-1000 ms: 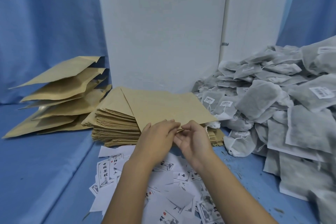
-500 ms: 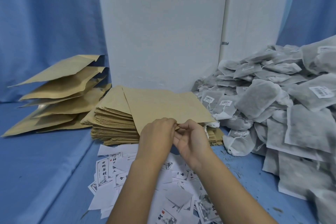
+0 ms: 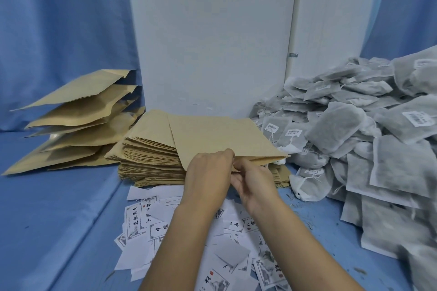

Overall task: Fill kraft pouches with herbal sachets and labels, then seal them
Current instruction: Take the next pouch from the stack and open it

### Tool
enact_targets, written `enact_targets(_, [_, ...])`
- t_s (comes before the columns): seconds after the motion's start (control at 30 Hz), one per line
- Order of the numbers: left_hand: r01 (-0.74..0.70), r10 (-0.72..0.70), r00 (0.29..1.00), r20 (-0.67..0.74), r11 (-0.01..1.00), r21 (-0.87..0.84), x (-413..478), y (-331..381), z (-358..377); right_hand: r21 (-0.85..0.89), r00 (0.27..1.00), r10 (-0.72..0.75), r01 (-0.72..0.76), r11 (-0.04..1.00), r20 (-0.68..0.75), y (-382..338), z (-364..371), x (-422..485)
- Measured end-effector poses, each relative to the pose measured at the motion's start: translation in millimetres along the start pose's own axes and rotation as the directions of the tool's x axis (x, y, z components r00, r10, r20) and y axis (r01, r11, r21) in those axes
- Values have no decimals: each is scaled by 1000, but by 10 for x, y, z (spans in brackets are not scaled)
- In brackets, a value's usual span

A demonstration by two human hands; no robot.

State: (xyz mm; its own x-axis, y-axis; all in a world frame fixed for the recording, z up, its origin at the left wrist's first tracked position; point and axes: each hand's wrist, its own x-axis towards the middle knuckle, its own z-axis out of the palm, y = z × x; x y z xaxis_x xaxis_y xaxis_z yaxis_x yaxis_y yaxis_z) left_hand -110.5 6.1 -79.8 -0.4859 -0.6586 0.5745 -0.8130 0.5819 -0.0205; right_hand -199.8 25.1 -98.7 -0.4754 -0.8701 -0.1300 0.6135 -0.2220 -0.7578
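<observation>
Blue cloth point(image 3: 59, 208) underlies everything; the top kraft pouch point(image 3: 217, 134) lies toward 12 o'clock from the hands. The left hand point(image 3: 208, 172) and right hand point(image 3: 254, 181) both pinch its near edge, which runs 9-to-3. At 3 o'clock the sachets point(image 3: 335, 130) heap, nearest the right hand.

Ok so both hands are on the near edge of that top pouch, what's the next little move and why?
Probably pull the mouth of the top kraft pouch wider open. The left hand and right hand both hold its near edge as it lies on the stack of pouches, and the mouth looks barely parted, too flat to take one from the sachet pile at right.
</observation>
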Motion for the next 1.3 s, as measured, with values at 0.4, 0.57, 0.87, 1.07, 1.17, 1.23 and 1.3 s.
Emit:
enact_targets(0.4, [148,-153,987,-40,983,-107,6,8,23,-40,999,-15,14,999,-43,22,24,-65])
enact_targets(0.57, [87,-94,994,-49,988,-131,-14,35,77,45,997,82,-81,996,-17,46,-25,-27])
enact_targets(0.87, [162,-185,970,-158,976,-147,-99,-329,99,64,982,109,-100,993,-157,-45,-204,101])
enact_targets(1.07, [266,-286,952,-109,950,-164,-115,-295,110,96,972,108,-90,991,-206,-67,-274,119])
enact_targets(1.17, [321,-340,937,-82,929,-185,-108,-189,114,96,987,21,-6,995,-158,-98,-232,112])
enact_targets(1.23, [302,-328,942,-63,917,-261,-89,-114,113,-20,994,-92,91,996,-50,-115,-163,67])
enact_targets(1.3, [251,-305,951,-50,856,-453,-67,-2,103,-277,967,-231,251,927,103,-108,-73,8])
